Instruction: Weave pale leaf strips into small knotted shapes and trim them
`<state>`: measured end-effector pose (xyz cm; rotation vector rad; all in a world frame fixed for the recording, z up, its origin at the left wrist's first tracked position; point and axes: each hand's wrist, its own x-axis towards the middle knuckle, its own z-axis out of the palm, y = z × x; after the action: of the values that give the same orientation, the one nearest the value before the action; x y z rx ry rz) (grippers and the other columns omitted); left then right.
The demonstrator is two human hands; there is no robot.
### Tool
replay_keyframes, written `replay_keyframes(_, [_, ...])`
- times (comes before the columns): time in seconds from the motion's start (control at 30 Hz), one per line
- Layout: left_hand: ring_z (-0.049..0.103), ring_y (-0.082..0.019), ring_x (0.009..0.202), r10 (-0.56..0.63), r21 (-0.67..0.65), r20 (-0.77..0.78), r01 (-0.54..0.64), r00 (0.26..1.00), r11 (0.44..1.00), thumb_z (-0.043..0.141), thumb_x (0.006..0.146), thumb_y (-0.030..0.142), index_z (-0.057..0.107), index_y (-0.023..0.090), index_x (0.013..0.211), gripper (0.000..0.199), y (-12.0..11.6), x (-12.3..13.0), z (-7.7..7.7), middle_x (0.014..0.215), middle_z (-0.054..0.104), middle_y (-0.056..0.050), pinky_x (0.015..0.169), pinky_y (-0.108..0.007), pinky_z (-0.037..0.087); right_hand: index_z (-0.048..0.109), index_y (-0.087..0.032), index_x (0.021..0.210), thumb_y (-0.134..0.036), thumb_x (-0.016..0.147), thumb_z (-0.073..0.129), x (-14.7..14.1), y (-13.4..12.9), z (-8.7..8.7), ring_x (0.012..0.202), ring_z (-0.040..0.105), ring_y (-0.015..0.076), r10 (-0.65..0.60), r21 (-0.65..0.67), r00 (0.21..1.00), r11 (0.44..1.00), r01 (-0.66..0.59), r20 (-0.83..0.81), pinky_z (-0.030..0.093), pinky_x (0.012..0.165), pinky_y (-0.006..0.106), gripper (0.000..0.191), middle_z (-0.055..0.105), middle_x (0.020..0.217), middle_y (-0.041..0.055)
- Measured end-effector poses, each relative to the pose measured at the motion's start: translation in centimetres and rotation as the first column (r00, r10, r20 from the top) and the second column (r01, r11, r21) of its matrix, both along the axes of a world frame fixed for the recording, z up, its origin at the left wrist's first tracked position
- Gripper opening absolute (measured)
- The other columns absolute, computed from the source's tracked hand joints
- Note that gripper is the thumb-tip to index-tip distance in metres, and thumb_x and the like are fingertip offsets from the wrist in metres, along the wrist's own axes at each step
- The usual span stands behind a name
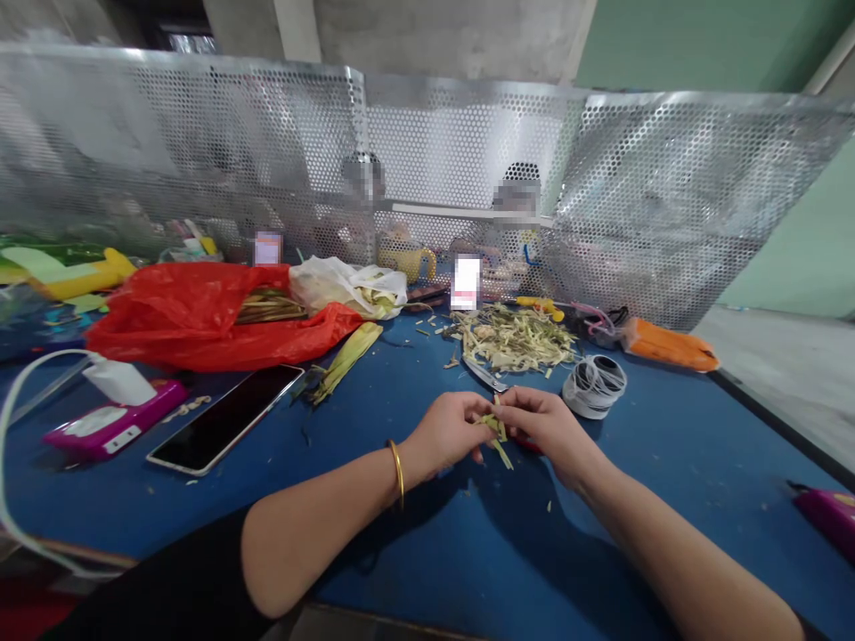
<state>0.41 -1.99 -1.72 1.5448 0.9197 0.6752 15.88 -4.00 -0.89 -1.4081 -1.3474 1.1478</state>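
Observation:
Just above the blue table, my left hand [454, 432] and my right hand [544, 427] meet with fingertips pinched together. Between them is a small bunch of pale green-yellow plant strips [495, 432], some ends poking out below the fingers. Both hands look closed on these strips. Right behind my fingers lie scissors [491, 378], their blades pointing away and a red handle partly hidden under my right hand. Past the blades spreads a loose heap of cut dry strips [521, 340]. A spool of white thread [594, 387] stands right of my right hand.
A red plastic bag [180, 316] and a white bag [347, 283] hold dried leaves at back left. Nearer are a smartphone [227, 423] and a purple power strip [120, 418] with a cable. An orange packet [671, 344] lies right. A perforated metal screen [454, 151] bounds the back.

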Motion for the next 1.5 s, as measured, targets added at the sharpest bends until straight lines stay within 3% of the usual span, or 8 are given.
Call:
replay_keyframes(0.13, [0.049, -0.007, 0.046, -0.15, -0.134, 0.06, 0.157, 0.987, 0.978, 0.056, 0.064, 0.014, 0.06, 0.015, 0.064, 0.004, -0.1, 0.1, 0.0, 0.06, 0.057, 0.001, 0.049, -0.02, 0.04, 0.059, -0.017, 0.058, -0.038, 0.062, 0.07, 0.2, 0.1, 0.6, 0.054, 0.045, 0.0105, -0.028, 0.059, 1.0, 0.998, 0.027, 0.013, 0.033, 0.052, 0.024, 0.024, 0.055, 0.058, -0.0016])
replay_keyframes(0.27, [0.044, -0.007, 0.046, -0.242, -0.14, 0.076, 0.25, 0.967, 0.958, 0.055, 0.061, 0.013, 0.06, 0.016, 0.057, 0.007, -0.3, 0.0, 0.3, 0.054, 0.054, 0.002, 0.049, -0.02, 0.034, 0.058, -0.017, 0.056, -0.04, 0.063, 0.071, 0.3, 0.1, 0.9, 0.055, 0.045, 0.0109, -0.079, 0.121, 0.995, 0.99, 0.071, 0.061, 0.035, 0.052, 0.024, 0.027, 0.055, 0.057, -0.0017])
replay_keyframes(0.43, [0.029, -0.007, 0.047, -0.187, -0.163, 0.046, 0.192, 0.981, 0.968, 0.063, 0.069, 0.031, 0.071, 0.013, 0.069, 0.02, -0.6, -0.1, 0.9, 0.049, 0.041, 0.004, 0.045, -0.022, 0.02, 0.054, -0.018, 0.056, -0.046, 0.063, 0.069, -0.1, 0.0, 0.1, 0.044, 0.04, 0.009, -0.035, 0.029, 0.999, 0.999, 0.035, -0.008, 0.031, 0.041, 0.023, 0.033, 0.049, 0.051, -0.0039])
replay_keyframes(0.53, [0.022, -0.006, 0.046, -0.137, -0.06, -0.08, 0.132, 0.987, 0.989, 0.066, 0.069, 0.044, 0.071, 0.011, 0.067, 0.034, -0.7, 0.0, 0.6, 0.046, 0.034, 0.006, 0.045, -0.023, 0.015, 0.052, -0.018, 0.057, -0.042, 0.063, 0.07, -0.4, -0.1, -0.2, 0.044, 0.037, 0.0079, -0.011, 0.047, 1.0, 0.999, 0.012, -0.02, 0.03, 0.042, 0.022, 0.031, 0.046, 0.05, -0.0054])
replay_keyframes(0.87, [0.027, -0.006, 0.044, -0.141, 0.037, -0.117, 0.146, 0.983, 0.989, 0.055, 0.075, 0.03, 0.073, 0.012, 0.075, 0.026, -1.0, 0.1, 0.2, 0.047, 0.038, 0.006, 0.043, -0.022, 0.017, 0.054, -0.019, 0.062, -0.044, 0.069, 0.065, -0.5, 0.0, -0.9, 0.053, 0.043, 0.0115, -0.236, 0.2, 0.972, 0.952, 0.233, -0.007, 0.035, 0.049, 0.024, 0.029, 0.051, 0.056, -0.0024])
replay_keyframes(1.07, [0.035, -0.006, 0.047, 0.061, -0.105, 0.043, -0.056, 0.997, 0.993, 0.06, 0.076, 0.031, 0.072, 0.012, 0.07, 0.023, 0.2, -0.1, 0.6, 0.052, 0.05, 0.002, 0.046, -0.02, 0.024, 0.063, -0.018, 0.069, -0.048, 0.079, 0.057, 0.8, 0.6, 0.0, 0.062, 0.051, 0.014, 0.006, 0.203, 0.985, 0.978, -0.042, 0.174, 0.039, 0.06, 0.025, 0.032, 0.06, 0.065, 0.0003])
replay_keyframes(1.17, [0.035, -0.006, 0.047, 0.074, -0.148, 0.08, -0.062, 0.994, 0.987, 0.062, 0.076, 0.035, 0.07, 0.012, 0.071, 0.024, 0.8, -0.4, 0.5, 0.057, 0.053, 0.001, 0.046, -0.019, 0.024, 0.065, -0.018, 0.069, -0.042, 0.081, 0.056, 1.1, 0.7, 0.4, 0.062, 0.052, 0.0142, 0.102, 0.205, 0.957, 0.965, -0.161, 0.272, 0.038, 0.06, 0.025, 0.027, 0.06, 0.063, -0.0002])
replay_keyframes(1.5, [0.03, -0.004, 0.044, -0.038, -0.203, 0.067, 0.051, 0.997, 0.978, 0.061, 0.074, 0.03, 0.069, 0.011, 0.071, 0.02, 0.6, -0.6, 1.3, 0.052, 0.046, 0.004, 0.043, -0.02, 0.016, 0.06, -0.018, 0.06, -0.039, 0.078, 0.057, 1.5, 0.9, -0.8, 0.05, 0.042, 0.0125, -0.091, 0.185, 0.949, 0.982, 0.035, 0.301, 0.032, 0.052, 0.026, 0.028, 0.051, 0.051, -0.002])
